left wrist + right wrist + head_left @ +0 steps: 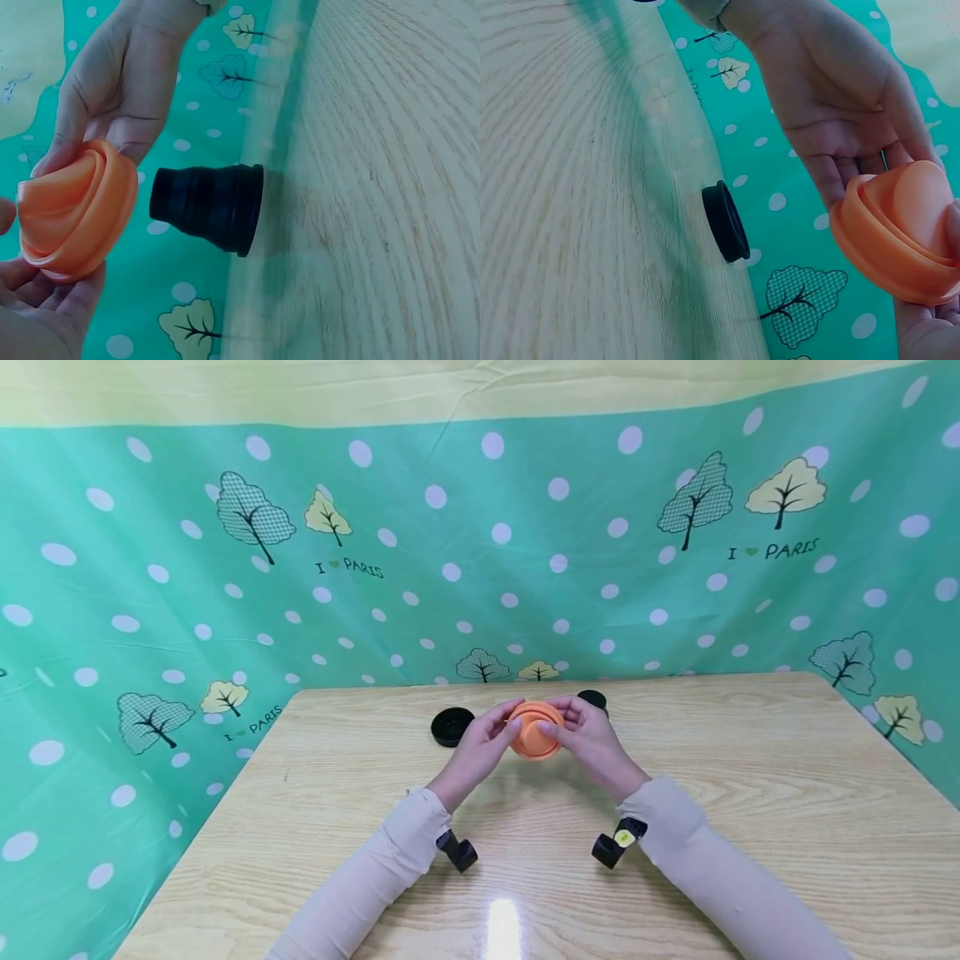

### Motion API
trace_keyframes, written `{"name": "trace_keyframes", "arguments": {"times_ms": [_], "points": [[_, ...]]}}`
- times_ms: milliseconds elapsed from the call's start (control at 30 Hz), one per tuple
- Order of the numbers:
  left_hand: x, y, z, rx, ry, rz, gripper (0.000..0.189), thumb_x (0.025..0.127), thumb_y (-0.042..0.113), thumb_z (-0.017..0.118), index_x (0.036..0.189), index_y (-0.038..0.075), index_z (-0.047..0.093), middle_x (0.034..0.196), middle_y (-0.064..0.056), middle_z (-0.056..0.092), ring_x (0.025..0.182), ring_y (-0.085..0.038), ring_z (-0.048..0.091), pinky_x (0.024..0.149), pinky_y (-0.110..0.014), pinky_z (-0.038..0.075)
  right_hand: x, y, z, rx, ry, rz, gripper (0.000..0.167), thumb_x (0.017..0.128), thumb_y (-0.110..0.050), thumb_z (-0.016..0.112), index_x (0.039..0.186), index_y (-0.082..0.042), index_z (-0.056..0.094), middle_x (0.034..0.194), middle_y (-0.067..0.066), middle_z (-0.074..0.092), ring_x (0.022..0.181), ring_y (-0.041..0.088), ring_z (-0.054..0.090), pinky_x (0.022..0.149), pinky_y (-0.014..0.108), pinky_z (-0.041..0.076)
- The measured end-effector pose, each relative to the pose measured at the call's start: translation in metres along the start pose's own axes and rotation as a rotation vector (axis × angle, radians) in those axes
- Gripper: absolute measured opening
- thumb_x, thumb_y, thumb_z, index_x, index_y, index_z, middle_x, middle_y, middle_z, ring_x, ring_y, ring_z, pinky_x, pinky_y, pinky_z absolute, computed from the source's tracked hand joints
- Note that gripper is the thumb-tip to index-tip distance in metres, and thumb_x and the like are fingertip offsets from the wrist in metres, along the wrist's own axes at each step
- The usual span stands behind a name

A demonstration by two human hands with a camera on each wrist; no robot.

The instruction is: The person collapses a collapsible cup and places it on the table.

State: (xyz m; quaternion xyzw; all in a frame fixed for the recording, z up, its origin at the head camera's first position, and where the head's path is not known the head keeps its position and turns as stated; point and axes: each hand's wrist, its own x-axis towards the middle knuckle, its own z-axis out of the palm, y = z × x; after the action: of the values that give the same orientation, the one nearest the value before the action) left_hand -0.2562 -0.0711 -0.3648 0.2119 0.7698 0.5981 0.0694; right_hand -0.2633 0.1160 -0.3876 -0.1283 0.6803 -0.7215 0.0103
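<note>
An orange collapsible cup (pixel 536 745) is held up above the table between both hands, its ringed wall folded and twisted unevenly. My left hand (pixel 480 745) grips its left side, with the thumb on the near face. On the opposite side my right hand (pixel 597 745) holds the rim, its thumb pressing the middle. In the left wrist view, the cup's folds (pixel 71 206) bulge toward one side. Fingers behind the cup are partly hidden.
A flattened black cup (pixel 452 727) lies on the wooden table (pixel 360 827) beyond the left hand. Behind the right hand stands a black stepped cup (pixel 206 206), wide end down. A patterned curtain (pixel 420 593) hangs behind the table.
</note>
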Motion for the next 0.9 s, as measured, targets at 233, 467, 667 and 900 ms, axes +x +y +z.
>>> {"name": "trace_keyframes", "arguments": {"times_ms": [233, 467, 667, 900], "points": [[0.009, -0.023, 0.002, -0.004, 0.024, 0.076, 0.047, 0.100, 0.025, 0.048, 0.141, 0.003, 0.041, 0.131, -0.013, 0.054, 0.112, -0.023, 0.054, 0.095, -0.034, 0.047, 0.000, 0.001, 0.000, 0.013, 0.013, -0.009, 0.038, 0.088, -0.007, 0.066, 0.119, 0.008, 0.049, 0.103, 0.007, 0.060, 0.088, 0.010, 0.062, 0.076, 0.022, 0.054], [0.011, -0.027, 0.005, 0.048, 0.090, 0.126, 0.042, 0.099, 0.028, 0.048, 0.135, 0.006, 0.050, 0.126, -0.011, 0.059, 0.104, -0.018, 0.059, 0.082, -0.025, 0.052, 0.001, 0.003, 0.003, 0.058, 0.026, 0.010, 0.039, 0.090, -0.007, 0.063, 0.121, 0.011, 0.047, 0.100, 0.006, 0.060, 0.086, 0.008, 0.063, 0.075, 0.022, 0.054], [0.012, -0.028, 0.006, 0.069, 0.116, 0.139, 0.041, 0.098, 0.027, 0.050, 0.131, 0.004, 0.054, 0.121, -0.013, 0.061, 0.098, -0.018, 0.060, 0.078, -0.025, 0.053, 0.000, 0.004, 0.003, 0.087, 0.017, 0.011, 0.039, 0.091, -0.006, 0.062, 0.121, 0.012, 0.045, 0.099, 0.005, 0.059, 0.086, 0.008, 0.062, 0.074, 0.020, 0.054], [0.014, -0.029, 0.006, 0.022, 0.139, 0.122, 0.035, 0.097, 0.021, 0.052, 0.126, 0.002, 0.058, 0.119, -0.014, 0.063, 0.099, -0.020, 0.063, 0.077, -0.023, 0.054, 0.000, 0.005, 0.004, 0.047, 0.031, -0.014, 0.036, 0.088, -0.003, 0.065, 0.116, 0.011, 0.048, 0.096, 0.005, 0.059, 0.083, 0.009, 0.062, 0.071, 0.020, 0.054]]}}
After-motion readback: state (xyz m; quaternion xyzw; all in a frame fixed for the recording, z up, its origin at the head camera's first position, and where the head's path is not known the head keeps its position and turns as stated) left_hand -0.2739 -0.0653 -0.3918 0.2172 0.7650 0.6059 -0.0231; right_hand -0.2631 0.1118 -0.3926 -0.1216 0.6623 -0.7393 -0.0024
